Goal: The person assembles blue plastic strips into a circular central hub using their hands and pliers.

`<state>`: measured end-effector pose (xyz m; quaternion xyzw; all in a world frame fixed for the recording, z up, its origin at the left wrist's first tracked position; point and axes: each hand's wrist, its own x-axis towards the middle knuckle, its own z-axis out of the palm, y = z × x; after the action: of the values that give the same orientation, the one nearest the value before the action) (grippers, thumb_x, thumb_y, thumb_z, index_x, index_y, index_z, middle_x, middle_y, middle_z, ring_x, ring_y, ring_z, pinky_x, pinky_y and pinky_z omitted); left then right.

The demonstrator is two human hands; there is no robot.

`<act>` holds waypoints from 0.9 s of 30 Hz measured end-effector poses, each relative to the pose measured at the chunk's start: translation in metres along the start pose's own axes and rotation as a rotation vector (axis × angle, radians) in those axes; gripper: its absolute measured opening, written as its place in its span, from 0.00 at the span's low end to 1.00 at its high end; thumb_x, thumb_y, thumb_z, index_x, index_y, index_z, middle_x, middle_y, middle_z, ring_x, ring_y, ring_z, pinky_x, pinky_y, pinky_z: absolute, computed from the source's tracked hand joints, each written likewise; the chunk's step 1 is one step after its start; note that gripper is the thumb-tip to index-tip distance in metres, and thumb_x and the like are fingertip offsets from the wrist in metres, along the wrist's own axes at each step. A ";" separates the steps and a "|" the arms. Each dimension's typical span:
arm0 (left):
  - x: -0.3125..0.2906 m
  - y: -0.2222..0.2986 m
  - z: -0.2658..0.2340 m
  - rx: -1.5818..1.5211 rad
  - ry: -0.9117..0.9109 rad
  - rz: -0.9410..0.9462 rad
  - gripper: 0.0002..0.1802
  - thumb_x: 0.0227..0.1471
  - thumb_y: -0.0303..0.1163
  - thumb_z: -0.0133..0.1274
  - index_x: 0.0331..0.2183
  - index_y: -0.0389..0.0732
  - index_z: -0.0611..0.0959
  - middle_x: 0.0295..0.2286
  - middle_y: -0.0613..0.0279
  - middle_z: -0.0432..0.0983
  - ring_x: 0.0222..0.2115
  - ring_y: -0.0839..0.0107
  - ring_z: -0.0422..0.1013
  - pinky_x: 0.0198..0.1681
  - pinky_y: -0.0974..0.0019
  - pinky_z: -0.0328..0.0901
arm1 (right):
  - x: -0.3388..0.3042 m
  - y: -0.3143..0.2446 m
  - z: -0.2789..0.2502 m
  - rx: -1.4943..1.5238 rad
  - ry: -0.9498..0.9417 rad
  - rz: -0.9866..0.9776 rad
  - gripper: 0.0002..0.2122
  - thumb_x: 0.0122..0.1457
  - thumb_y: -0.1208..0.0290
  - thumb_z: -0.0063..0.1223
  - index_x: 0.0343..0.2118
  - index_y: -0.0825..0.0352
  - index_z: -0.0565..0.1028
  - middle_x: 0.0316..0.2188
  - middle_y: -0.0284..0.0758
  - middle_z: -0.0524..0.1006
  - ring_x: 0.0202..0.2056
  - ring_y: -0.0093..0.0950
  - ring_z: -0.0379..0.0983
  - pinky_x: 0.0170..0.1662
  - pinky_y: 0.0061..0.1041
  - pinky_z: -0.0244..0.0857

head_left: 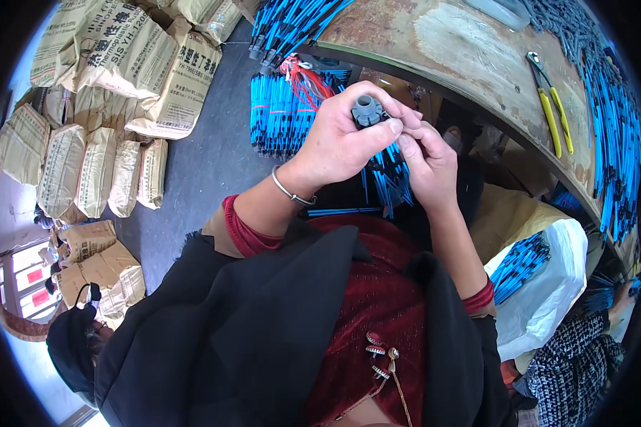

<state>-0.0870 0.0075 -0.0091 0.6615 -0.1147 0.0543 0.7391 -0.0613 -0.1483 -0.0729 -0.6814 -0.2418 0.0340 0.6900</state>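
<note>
In front of my chest, my left hand (342, 135) is closed round a grey notched plastic piece (367, 110), round and hollow at its top end. My right hand (432, 165) meets it from the right, its thumb and fingers pressed together beside my left thumb. What the right fingertips grip is hidden. Below and between the hands hang thin blue rods with black parts (390, 183). Whether they join the grey piece cannot be seen.
A worn workbench (377, 32) curves along the far right, bearing yellow-handled pliers (554, 117) and blue rods (612, 153). Bundled rods (278, 117) stand on the floor. A white sack (559, 277) holds more. Paper sacks (85, 171) line the left. People (75, 349) sit at both sides.
</note>
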 end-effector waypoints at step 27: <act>0.031 0.015 0.022 -0.021 -0.134 -0.050 0.04 0.46 0.23 0.52 0.25 0.37 0.73 0.22 0.61 0.73 0.25 0.75 0.70 0.30 0.71 0.66 | 0.023 -0.056 -0.173 -0.906 0.541 -0.102 0.10 0.49 0.78 0.54 0.36 0.68 0.72 0.34 0.42 0.73 0.37 0.37 0.70 0.42 0.29 0.64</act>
<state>-0.0630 -0.0152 0.0151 0.6585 -0.1479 -0.0098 0.7378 0.0091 -0.3030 -0.0046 -0.8830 -0.0786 -0.2844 0.3649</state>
